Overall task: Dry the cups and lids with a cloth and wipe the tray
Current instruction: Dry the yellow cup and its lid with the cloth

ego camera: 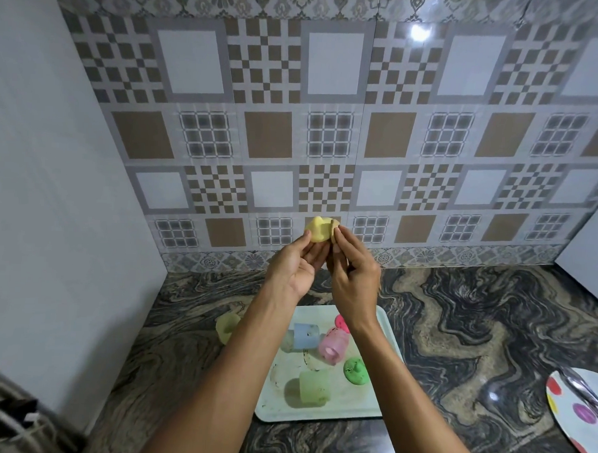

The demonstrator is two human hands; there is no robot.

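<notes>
No writing, label, brand, number or sign can be read on anything in view
</notes>
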